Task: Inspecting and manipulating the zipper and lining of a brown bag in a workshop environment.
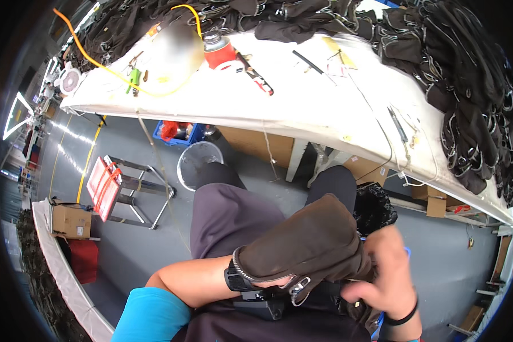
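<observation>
A dark brown fabric pouch (pixel 302 239) with a metal zipper along its open edge lies over my lap. My left hand (pixel 279 281) reaches inside it. Only a small patch of skin shows at the opening, and the fingers are hidden by the cloth. A dark strap with a black device (pixel 262 305) sits at that wrist. The zipper's pull (pixel 300 285) hangs by the opening. At the pouch's right end, my right hand (pixel 390 273) is curled round the cloth, thumb below and fingers above, partly smeared by motion. More dark cloth hangs beneath it.
Ahead stands a white-covered table (pixel 222 102) bearing a red canister (pixel 219 51), a green tool (pixel 133 80) and a pen-like black rod (pixel 308 61). Dark zippered pieces (pixel 467 102) pile along its edges. Below are a clear bin (pixel 199 159), a blue crate (pixel 179 132) and a stool (pixel 132 191).
</observation>
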### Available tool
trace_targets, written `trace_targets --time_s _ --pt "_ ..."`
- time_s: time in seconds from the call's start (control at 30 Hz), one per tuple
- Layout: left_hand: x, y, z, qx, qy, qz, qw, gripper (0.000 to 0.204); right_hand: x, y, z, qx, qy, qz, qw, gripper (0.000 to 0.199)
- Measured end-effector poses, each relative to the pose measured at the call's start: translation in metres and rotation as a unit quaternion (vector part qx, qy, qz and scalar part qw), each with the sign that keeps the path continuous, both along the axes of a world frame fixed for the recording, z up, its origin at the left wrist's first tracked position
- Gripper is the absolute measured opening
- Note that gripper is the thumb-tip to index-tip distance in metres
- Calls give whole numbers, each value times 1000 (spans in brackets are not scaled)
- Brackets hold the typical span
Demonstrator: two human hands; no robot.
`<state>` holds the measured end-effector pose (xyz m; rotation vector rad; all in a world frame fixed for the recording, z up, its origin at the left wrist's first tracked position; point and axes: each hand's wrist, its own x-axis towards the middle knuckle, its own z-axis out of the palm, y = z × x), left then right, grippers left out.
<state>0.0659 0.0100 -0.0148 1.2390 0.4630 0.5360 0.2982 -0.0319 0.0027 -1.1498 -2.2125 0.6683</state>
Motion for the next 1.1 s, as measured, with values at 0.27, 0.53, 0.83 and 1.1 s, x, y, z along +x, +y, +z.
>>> trace_targets --time_s 0.27,0.53,0.83,1.1 --pt "-29 -20 -39 237 6 36 971 57 -47 -32 -37 175 7 -33 984 23" --pt "-42 -16 -43 327 119 36 937 58 -40 -23 -43 122 49 -14 991 31" --pt "-18 -23 -6 320 7 176 931 51 -26 -41 -127 -249 178 0 952 45" --pt "3 -22 -2 109 160 53 980 64 25 4 -13 -145 5 -17 989 35"
